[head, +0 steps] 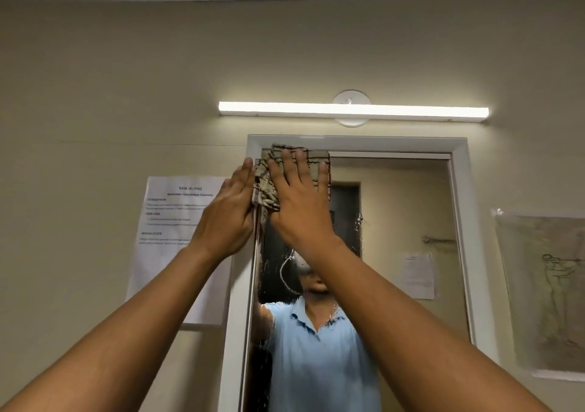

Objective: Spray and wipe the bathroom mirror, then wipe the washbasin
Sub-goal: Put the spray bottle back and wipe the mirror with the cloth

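The white-framed mirror (399, 209) hangs on the beige wall, its glass streaked with wet spray drops in the middle and lower left. A beige patterned cloth (267, 187) lies flat against the mirror's top left corner. My right hand (300, 199) presses the cloth to the glass with straight, spread fingers. My left hand (229, 212) lies flat with straight fingers against the mirror's left frame, touching the cloth's left edge. The washbasin and spray bottle are out of view.
A lit tube lamp (353, 110) is mounted just above the mirror. A printed task sheet (171, 221) is taped to the wall left of the frame, and a sketch on paper (547, 291) hangs at the right. The mirror reflects a person in a light blue shirt.
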Tool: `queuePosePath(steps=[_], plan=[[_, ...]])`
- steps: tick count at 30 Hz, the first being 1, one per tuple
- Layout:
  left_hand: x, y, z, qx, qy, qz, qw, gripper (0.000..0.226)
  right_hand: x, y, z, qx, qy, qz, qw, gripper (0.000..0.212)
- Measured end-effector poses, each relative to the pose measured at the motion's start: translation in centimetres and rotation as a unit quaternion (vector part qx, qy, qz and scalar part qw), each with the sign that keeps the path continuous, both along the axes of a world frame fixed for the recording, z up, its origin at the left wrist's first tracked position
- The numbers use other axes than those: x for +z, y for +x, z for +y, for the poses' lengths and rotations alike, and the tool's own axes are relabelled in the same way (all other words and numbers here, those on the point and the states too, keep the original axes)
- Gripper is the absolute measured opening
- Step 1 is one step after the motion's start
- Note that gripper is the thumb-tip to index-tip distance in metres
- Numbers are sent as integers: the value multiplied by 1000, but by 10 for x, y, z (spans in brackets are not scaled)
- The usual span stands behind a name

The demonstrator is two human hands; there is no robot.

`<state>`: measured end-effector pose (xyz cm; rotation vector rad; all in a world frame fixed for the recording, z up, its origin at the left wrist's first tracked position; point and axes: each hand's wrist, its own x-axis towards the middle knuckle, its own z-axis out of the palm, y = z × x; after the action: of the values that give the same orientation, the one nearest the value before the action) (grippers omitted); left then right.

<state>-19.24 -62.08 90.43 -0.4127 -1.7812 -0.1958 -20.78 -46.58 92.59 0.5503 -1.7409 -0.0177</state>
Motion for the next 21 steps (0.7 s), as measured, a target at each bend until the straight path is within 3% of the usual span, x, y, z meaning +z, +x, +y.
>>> queuePosePath(steps=[8,15,21], plan=[[-11,-1,-9,-15,-13,-4,1000,63,-25,-8,1,34,29,18,999,74],[-28,-4,-1,56,-6,7,998,71,-26,-10,51,-14,178,27,983,81],[-35,-4,7,70,3,14,997,88,-21,-12,115,-28,109,27,993,76]])
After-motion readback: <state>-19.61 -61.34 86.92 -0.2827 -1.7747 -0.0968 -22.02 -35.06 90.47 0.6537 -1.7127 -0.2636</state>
